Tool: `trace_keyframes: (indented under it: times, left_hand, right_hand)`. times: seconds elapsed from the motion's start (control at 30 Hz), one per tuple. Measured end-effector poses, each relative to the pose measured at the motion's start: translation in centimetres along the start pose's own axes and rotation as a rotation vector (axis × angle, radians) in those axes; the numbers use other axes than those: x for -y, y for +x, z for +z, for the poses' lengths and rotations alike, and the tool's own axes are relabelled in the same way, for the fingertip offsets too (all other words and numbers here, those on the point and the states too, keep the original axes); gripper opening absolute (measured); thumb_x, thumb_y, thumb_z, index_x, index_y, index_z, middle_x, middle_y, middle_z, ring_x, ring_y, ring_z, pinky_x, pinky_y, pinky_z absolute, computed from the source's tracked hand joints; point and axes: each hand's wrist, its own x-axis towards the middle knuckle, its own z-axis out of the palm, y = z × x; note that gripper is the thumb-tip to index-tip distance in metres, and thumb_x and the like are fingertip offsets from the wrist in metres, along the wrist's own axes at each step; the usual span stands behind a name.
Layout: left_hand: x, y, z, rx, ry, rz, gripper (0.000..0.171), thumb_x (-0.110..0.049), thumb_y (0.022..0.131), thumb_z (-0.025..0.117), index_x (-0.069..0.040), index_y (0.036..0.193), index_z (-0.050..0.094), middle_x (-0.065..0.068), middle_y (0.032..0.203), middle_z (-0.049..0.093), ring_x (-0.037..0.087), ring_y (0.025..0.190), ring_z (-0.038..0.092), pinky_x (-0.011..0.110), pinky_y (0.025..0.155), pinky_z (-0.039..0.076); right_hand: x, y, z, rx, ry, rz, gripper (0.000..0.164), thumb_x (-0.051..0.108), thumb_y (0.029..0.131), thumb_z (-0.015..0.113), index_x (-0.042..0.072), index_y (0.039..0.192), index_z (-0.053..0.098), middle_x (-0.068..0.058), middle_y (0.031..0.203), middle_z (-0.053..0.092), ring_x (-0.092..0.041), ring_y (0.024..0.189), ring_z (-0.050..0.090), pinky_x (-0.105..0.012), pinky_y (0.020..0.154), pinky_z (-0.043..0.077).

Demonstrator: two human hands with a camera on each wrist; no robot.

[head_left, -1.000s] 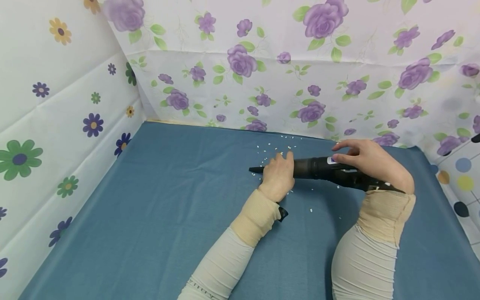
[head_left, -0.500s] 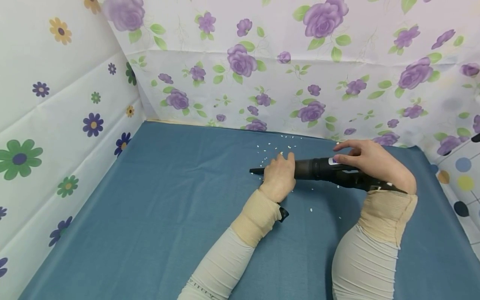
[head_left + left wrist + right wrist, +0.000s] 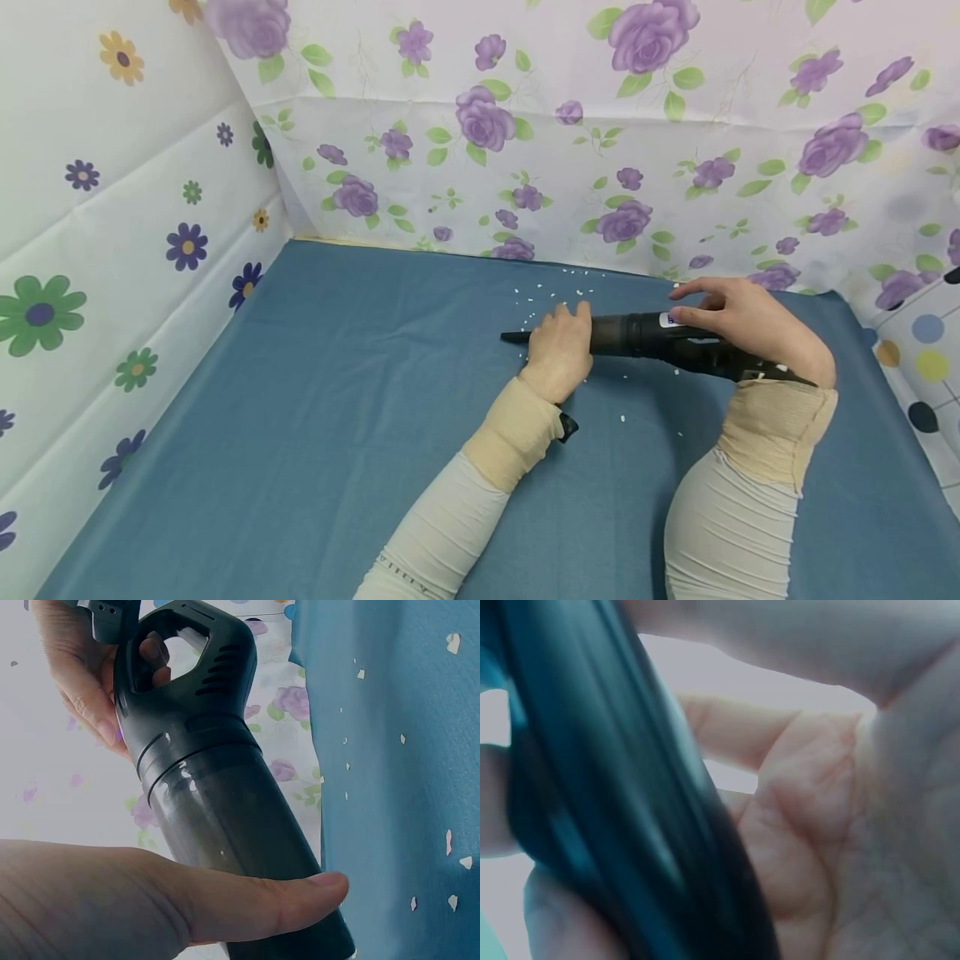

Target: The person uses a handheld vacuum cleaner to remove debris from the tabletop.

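Toward the far right part of the blue cloth-covered surface (image 3: 337, 375), you have a black handheld vacuum (image 3: 611, 336) lying crosswise between your two hands, its narrow nozzle (image 3: 514, 337) pointing to your left and its handle end toward your right. Your left hand (image 3: 558, 350) grips the front part of the barrel, with your thumb laid across it in the left wrist view, and it covers the place where the nozzle meets the body. Your right hand (image 3: 757, 325) holds the loop-shaped handle; the left wrist view shows fingertips through the opening, while the right wrist view is blurred, with the dark handle crossing in front of your palm. You cannot tell from these views whether the nozzle tip touches the cloth.

Small white bits (image 3: 622, 418) lie scattered around the nozzle and your left hand, with more toward the back edge and a few nearer to you, below the barrel. A small white label (image 3: 667, 320) sits on top of the body, just beside your right fingertips. You wear pale sleeves (image 3: 442, 517) with tan cuffs (image 3: 513, 429) at both wrists. Behind the surface stands a white sheet (image 3: 420, 167) printed with purple flowers and green leaves.
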Motion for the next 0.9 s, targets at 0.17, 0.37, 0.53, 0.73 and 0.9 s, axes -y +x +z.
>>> trace_keyframes:
  times: [0.17, 0.37, 0.53, 0.73, 0.9]
  left_hand:
    - [-0.4, -0.1, 0.2, 0.001, 0.013, 0.027, 0.045, -0.018, 0.083, 0.073, -0.009, 0.121, 0.052, 0.014, 0.109, 0.061, 0.027, 0.087, 0.061, 0.039, 0.07, 0.056]
    - [-0.6, -0.1, 0.4, -0.019, 0.004, 0.039, 0.045, -0.017, 0.082, 0.074, -0.009, 0.121, 0.052, 0.013, 0.106, 0.061, 0.026, 0.086, 0.061, 0.039, 0.068, 0.056]
    - [-0.6, -0.2, 0.4, -0.032, -0.001, 0.049, 0.044, -0.016, 0.081, 0.074, -0.008, 0.119, 0.053, 0.012, 0.103, 0.062, 0.026, 0.084, 0.061, 0.038, 0.066, 0.055]
    - [-1.0, -0.5, 0.6, -0.049, 0.018, 0.068, 0.041, -0.016, 0.08, 0.074, -0.008, 0.115, 0.054, 0.011, 0.099, 0.061, 0.025, 0.08, 0.061, 0.038, 0.062, 0.055]
    - [-1.4, -0.7, 0.7, -0.048, 0.038, 0.085, 0.039, -0.016, 0.081, 0.073, -0.009, 0.114, 0.053, 0.01, 0.095, 0.06, 0.024, 0.078, 0.06, 0.037, 0.062, 0.055]
  right_hand:
    - [0.0, -0.5, -0.2, -0.014, -0.006, 0.018, 0.05, 0.043, 0.097, 0.054, 0.009, 0.133, 0.054, -0.02, 0.104, 0.067, -0.032, 0.091, 0.062, -0.049, 0.073, 0.049]
    - [-0.1, -0.9, -0.3, -0.027, -0.014, 0.012, 0.048, 0.042, 0.097, 0.054, 0.008, 0.132, 0.054, -0.019, 0.101, 0.069, -0.032, 0.092, 0.063, -0.052, 0.076, 0.049]
    - [-0.1, -0.8, -0.3, -0.019, -0.014, 0.006, 0.048, 0.041, 0.097, 0.055, 0.007, 0.132, 0.054, -0.02, 0.102, 0.069, -0.032, 0.091, 0.064, -0.052, 0.075, 0.049]
    - [-0.3, -1.4, -0.6, -0.008, -0.013, 0.015, 0.05, 0.043, 0.097, 0.054, 0.008, 0.133, 0.053, -0.02, 0.102, 0.069, -0.032, 0.091, 0.063, -0.048, 0.072, 0.049]
    - [-0.6, -1.8, -0.7, -0.006, 0.001, 0.021, 0.051, 0.043, 0.097, 0.055, 0.008, 0.134, 0.052, -0.021, 0.104, 0.068, -0.035, 0.093, 0.063, -0.051, 0.074, 0.049]
